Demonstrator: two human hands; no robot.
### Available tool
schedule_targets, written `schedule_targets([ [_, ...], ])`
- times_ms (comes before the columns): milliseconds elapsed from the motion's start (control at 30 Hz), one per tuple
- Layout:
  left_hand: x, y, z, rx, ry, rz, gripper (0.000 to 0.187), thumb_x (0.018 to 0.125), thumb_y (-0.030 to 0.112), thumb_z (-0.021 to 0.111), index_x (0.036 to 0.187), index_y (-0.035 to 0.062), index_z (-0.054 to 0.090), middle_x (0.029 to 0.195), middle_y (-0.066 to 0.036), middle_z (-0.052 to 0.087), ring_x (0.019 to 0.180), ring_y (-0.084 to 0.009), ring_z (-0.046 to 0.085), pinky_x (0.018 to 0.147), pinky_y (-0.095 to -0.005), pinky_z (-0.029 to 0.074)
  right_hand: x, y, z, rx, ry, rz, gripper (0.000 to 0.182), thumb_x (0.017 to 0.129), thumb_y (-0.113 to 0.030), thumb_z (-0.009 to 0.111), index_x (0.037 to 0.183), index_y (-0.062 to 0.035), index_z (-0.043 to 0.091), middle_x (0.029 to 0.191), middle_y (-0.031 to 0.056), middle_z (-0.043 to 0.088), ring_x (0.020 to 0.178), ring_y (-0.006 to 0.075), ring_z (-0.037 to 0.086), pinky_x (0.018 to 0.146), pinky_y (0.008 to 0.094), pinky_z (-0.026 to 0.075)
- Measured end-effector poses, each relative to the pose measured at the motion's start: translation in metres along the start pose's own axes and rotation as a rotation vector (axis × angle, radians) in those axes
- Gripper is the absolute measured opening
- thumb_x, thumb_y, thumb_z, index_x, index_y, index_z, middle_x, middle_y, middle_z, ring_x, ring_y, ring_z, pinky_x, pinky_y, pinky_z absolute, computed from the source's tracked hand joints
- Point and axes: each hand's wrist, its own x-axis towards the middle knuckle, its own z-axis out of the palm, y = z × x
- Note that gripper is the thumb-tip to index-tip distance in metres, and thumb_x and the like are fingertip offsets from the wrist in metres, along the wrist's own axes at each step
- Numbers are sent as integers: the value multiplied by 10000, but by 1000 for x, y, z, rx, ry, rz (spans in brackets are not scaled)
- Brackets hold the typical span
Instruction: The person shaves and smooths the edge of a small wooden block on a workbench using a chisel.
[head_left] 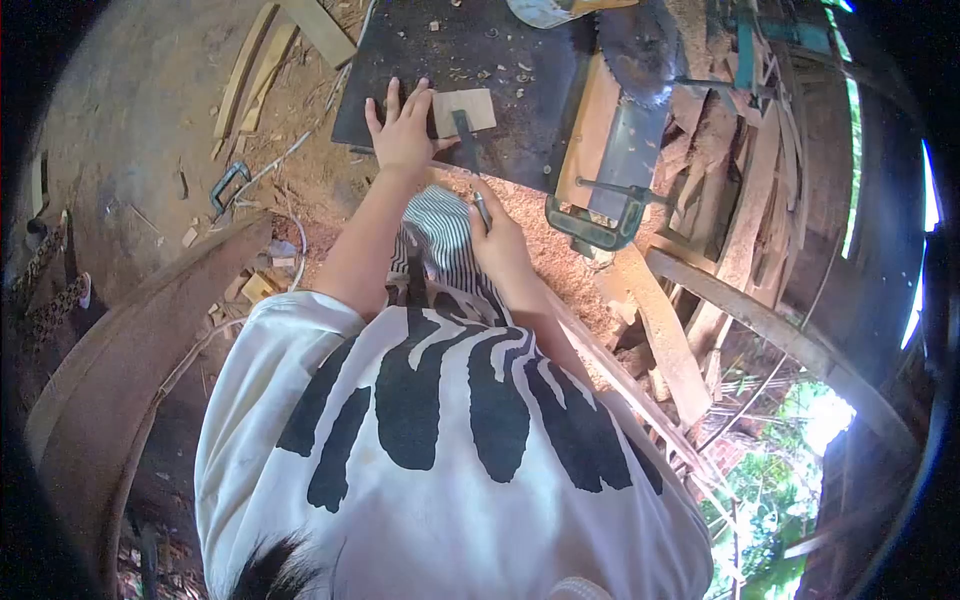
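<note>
My left hand (404, 132) lies spread on the dark work table (385, 55), its index finger and thumb against the left end of a small pale wooden block (478, 108). My right hand (502, 240) is closed round the handle of a chisel (468, 137) with a dark, flat blade. The blade points away from me, and its broad end rests over the near side of the block. Most of the chisel's handle is hidden inside my right hand.
A round saw blade (632, 50) stands at the table's right side, beside a wooden board (590, 125). A C-clamp (612, 235) grips the near right edge. Another clamp (229, 187) lies on the ground at left. Wood scraps (745, 190) pile up at right.
</note>
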Motion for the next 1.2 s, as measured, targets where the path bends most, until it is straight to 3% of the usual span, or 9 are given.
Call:
schedule_targets([
  [167, 0, -1, 1, -23, 13, 2, 905, 704, 553, 815, 1460, 192, 472, 1595, 84, 404, 1551, -241, 196, 1238, -591, 37, 2, 9, 10, -1, 55, -116, 509, 1016, -264, 535, 1514, -246, 434, 1053, 309, 684, 956, 475, 674, 833, 507, 546],
  [300, 1, 1, 0, -24, 22, -27, 879, 710, 490, 835, 1451, 196, 466, 1592, 90, 402, 1548, -219, 205, 1250, -562, 54, -3, -29, 5, 15, 15, -39, 515, 1020, -251, 518, 1525, -242, 418, 912, 323, 679, 855, 482, 678, 771, 529, 535],
  [367, -3, 3, 1, -28, 13, -44, 870, 711, 467, 843, 1448, 197, 466, 1589, 93, 404, 1546, -210, 210, 1253, -552, 63, -8, -55, -3, 4, -141, 189, 492, 1035, -236, 511, 1515, -184, 419, 1196, 291, 660, 1058, 488, 647, 894, 519, 529],
  [500, 2, 5, -1, -14, 44, -82, 887, 708, 446, 846, 1464, 213, 445, 1567, 99, 425, 1540, -193, 229, 1247, -550, 85, 3, -25, 13, 22, -29, -14, 513, 1033, -246, 505, 1532, -204, 392, 1057, 312, 685, 976, 509, 652, 855, 550, 527],
  [733, 3, 1, 4, -65, 59, -94, 911, 702, 515, 832, 1471, 215, 444, 1554, 87, 441, 1538, -177, 237, 1249, -530, 91, 26, 18, -10, -116, -50, -189, 533, 1018, -258, 548, 1527, -333, 406, 1096, 279, 694, 1005, 470, 668, 833, 519, 544],
  [967, 3, -15, 5, -43, 81, 19, 948, 669, 567, 838, 1439, 136, 490, 1552, 56, 453, 1523, -198, 277, 1251, -527, 114, 46, 44, -37, -81, -177, -265, 527, 1018, -273, 576, 1522, -325, 434, 1102, 272, 698, 1032, 425, 689, 867, 456, 553],
  [1033, 0, -15, 2, -59, 53, 42, 923, 699, 556, 831, 1439, 135, 473, 1565, 61, 436, 1531, -199, 265, 1252, -522, 112, 51, 43, -46, -119, -288, -144, 524, 1028, -264, 565, 1529, -334, 426, 1141, 268, 694, 1054, 407, 694, 907, 422, 542],
  [1133, 2, -12, 2, -54, 47, 15, 926, 688, 543, 839, 1437, 138, 475, 1568, 65, 432, 1533, -199, 259, 1251, -523, 114, 46, 45, -33, -111, -194, -234, 510, 1034, -289, 528, 1530, -322, 412, 1003, 271, 704, 948, 432, 694, 818, 485, 546],
  [1200, 3, -11, 4, -47, 45, 11, 928, 685, 535, 842, 1438, 138, 472, 1568, 66, 432, 1534, -200, 257, 1251, -524, 114, 41, 35, -15, -17, -151, -255, 507, 1039, -232, 526, 1533, -271, 418, 1123, 243, 696, 955, 379, 717, 837, 439, 552],
])
